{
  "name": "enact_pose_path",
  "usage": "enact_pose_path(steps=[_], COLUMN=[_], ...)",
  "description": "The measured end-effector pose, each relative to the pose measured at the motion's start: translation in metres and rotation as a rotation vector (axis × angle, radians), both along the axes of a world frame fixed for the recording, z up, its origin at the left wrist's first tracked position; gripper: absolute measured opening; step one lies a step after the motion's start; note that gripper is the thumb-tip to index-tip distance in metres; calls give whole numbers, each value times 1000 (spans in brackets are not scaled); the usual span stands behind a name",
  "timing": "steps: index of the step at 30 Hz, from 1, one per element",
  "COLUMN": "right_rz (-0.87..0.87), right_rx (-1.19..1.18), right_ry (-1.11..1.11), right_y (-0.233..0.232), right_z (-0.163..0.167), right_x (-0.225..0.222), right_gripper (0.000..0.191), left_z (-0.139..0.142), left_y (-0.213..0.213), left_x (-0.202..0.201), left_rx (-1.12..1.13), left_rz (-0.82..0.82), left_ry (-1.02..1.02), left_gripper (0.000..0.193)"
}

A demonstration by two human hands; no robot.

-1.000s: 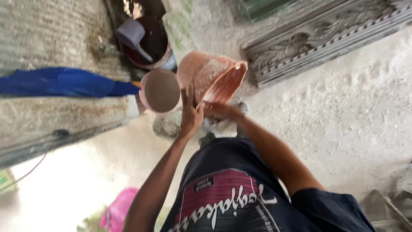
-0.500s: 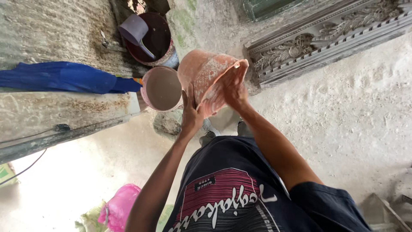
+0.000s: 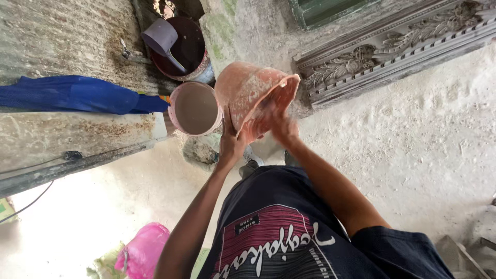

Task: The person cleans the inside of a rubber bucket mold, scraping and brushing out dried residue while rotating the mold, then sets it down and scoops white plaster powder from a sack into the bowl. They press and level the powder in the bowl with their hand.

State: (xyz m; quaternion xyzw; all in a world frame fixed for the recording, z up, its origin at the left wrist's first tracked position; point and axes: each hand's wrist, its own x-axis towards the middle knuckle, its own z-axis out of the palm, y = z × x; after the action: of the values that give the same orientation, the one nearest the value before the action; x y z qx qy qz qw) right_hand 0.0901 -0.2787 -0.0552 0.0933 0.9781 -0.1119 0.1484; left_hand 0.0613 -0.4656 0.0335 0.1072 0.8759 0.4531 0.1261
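The main hazard, as I judge it, is the big orange bucket slipping: it is tipped well over with its mouth turned to the right and near side, and only the left hand grips its rim at the near-left edge, fingers closed over the lip, so a wet or dusty rim could twist free and drop onto the pale, powder-covered ground. The right hand reaches into the bucket's open mouth; it is blurred, and I cannot tell whether its fingers are curled or spread, but scraping hard there could jolt the bucket against the smaller pink bucket just to its left, which holds a smooth grey-beige liquid and could spill. The orange bucket looks flexible, its rim bent into an uneven curve, its outside streaked with dried whitish residue. Farther off sits a dark tub with a grey scoop, a blue folded umbrella lies left, and a carved moulding lies to the right.
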Motion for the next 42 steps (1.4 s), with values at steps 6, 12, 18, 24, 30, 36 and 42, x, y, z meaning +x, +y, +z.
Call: enact_pose_path(steps=[6,12,18,24,30,36,42], right_rz=[-55,160,72,172,-5,244,-86], right_rx=[-518,-216,-274,-527,-112,-909,-152], right_ry=[-478,-146,-170,-138,-260,-229,-365], right_y=[13,21,23,28,33,29,30], right_z=[19,-25,-40,-24,-29,-39,-36], right_x=[5,25,45,39,38,43,44], right_gripper=[64,53,51,52,53,55,61], left_z=[18,39,28,14,19,13,5], left_y=[4,11,5,9,8,10,9], left_x=[-3,-4,-8,-2,-1,-2,-1], left_rx=[-83,-229,-196,-352,-303,-351,-374], left_rz=[103,118,90,172,163,200,189], left_ry=[-146,-280,-57,-219,-300,-234,-249], left_gripper=[81,75,82,93,90,92,91])
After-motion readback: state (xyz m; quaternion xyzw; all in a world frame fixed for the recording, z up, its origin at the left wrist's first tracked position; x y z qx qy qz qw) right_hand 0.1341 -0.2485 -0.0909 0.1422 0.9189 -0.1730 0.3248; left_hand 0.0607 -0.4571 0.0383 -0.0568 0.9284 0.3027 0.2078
